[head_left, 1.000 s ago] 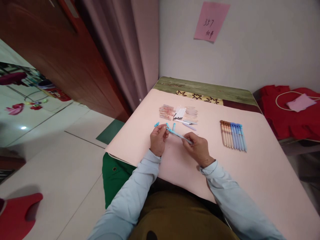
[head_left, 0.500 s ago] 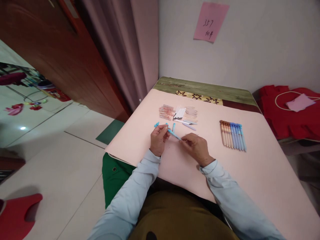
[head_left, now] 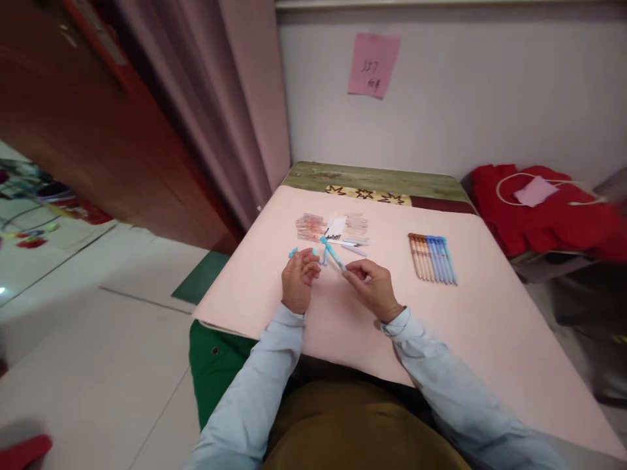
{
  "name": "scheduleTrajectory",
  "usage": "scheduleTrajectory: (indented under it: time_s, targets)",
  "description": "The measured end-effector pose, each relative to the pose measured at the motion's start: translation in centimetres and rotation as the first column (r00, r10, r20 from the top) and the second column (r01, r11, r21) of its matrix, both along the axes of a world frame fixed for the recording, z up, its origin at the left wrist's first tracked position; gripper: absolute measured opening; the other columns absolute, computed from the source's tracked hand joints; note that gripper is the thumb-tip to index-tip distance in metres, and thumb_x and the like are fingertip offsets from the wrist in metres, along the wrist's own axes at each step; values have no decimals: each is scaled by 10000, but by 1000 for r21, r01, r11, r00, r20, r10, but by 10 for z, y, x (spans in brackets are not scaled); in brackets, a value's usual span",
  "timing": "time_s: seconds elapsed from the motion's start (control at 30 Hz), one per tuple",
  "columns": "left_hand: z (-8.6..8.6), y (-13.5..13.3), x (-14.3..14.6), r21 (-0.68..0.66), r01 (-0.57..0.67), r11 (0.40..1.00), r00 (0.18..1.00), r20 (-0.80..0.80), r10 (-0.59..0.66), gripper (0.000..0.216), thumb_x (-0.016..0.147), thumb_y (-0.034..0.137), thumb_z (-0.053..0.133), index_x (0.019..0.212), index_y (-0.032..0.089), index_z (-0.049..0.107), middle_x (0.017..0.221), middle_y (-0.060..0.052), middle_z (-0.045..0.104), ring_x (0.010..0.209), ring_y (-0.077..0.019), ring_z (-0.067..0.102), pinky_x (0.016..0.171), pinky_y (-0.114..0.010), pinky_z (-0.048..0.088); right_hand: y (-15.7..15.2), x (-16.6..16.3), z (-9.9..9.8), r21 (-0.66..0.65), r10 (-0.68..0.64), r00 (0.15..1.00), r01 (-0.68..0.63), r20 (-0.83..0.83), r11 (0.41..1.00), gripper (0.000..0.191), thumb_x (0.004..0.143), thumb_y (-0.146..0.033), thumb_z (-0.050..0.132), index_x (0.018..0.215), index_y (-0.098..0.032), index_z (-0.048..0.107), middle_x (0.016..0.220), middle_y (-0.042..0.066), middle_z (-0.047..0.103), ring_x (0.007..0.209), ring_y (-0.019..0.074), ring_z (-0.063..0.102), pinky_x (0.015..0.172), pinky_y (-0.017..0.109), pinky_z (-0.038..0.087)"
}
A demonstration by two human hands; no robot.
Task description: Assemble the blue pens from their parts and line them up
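My right hand (head_left: 371,287) pinches a light-blue pen (head_left: 336,254) by its lower end, its blue top tilted up and to the left. Beside it, my left hand (head_left: 298,281) is off the pen, with fingers loosely curled, slightly apart and nothing between them. Small bright-blue pieces (head_left: 292,252) lie just behind the left hand, partly hidden by it. Farther back are a pile of clear brownish tubes (head_left: 309,227), white refills (head_left: 336,226) with dark ends and a pile of pale tubes (head_left: 356,227). A pale blue-violet piece (head_left: 354,250) rests in front of them.
On the right of the pink-covered table (head_left: 470,339), a neat row of brown and blue pens (head_left: 432,260) lies side by side. Red cloth (head_left: 519,219) with a cord and pink paper is beyond the right edge. A brown door (head_left: 122,150) and curtain (head_left: 245,85) stand at the left.
My left hand has let go of the pen's upper end and opened. The pen is now in my right hand alone, its top showing. The camera view has shifted.
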State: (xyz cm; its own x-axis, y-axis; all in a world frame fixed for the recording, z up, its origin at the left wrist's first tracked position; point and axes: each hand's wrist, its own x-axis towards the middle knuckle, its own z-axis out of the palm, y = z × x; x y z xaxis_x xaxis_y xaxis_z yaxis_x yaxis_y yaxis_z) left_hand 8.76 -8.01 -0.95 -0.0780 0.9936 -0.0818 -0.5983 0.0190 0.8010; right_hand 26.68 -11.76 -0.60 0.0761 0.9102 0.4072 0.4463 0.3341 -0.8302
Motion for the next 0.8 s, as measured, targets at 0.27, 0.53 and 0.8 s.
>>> scheduleTrajectory:
  time_s: [0.27, 0.53, 0.8]
  targets:
    - [-2, 5, 2, -29, 12, 1000, 988, -155, -16, 445, 747, 498, 726, 961, 114, 656, 785, -61, 688, 607, -115, 616, 538, -228, 454, -37, 99, 12, -96, -424, 849, 416, -317, 904, 331, 759, -444, 726, 915, -154, 693, 755, 36, 683, 639, 143, 587, 600, 263, 467]
    - [-1, 4, 6, -29, 24, 999, 973, -230, -30, 365, 737, 420, 741, 947, 130, 669, 798, -44, 677, 614, -107, 603, 539, -221, 457, -38, 230, 1, -229, -667, 665, 744, 335, 627, 403, 737, -544, 628, 811, -169, 759, 677, 67, 710, 632, 195, 608, 573, 282, 395]
    - [-4, 5, 4, -32, 14, 999, 968, -250, -22, 331, 749, 392, 731, 955, 139, 671, 808, -44, 677, 621, -107, 602, 546, -222, 460, -13, 241, -8, -244, -564, 591, 784, 577, 571, 365, 743, -524, 584, 774, -217, 779, 685, 74, 726, 666, 223, 630, 567, 296, 354]
